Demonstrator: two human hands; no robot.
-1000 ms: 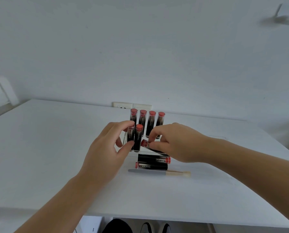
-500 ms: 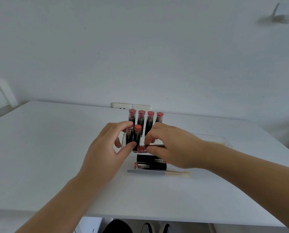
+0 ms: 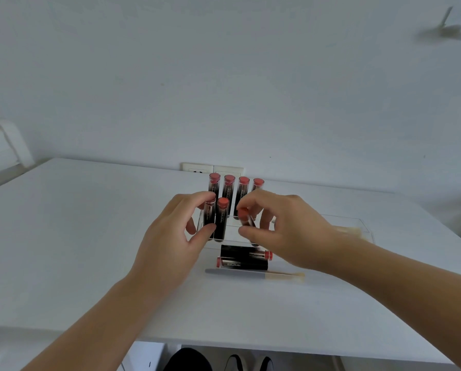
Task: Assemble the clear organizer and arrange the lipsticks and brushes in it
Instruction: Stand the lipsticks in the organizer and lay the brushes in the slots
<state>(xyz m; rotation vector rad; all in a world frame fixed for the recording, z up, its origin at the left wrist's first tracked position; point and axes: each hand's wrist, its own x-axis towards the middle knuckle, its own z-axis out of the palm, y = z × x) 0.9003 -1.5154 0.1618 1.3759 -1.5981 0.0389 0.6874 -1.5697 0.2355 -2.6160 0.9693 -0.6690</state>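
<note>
Right hand (image 3: 282,228) pinches a lipstick (image 3: 244,216), tilted, above the clear organizer (image 3: 357,223) near the tabletop's (image 3: 76,236) far edge. Left hand (image 3: 175,236) grips a standing lipstick (image 3: 209,218). Lowered crooked, it may topple neighbours.

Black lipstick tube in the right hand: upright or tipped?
Tipped. The black lipstick tube with the coral cap leans cap-left in the right hand; the slotted ones beside it stand upright.
</note>
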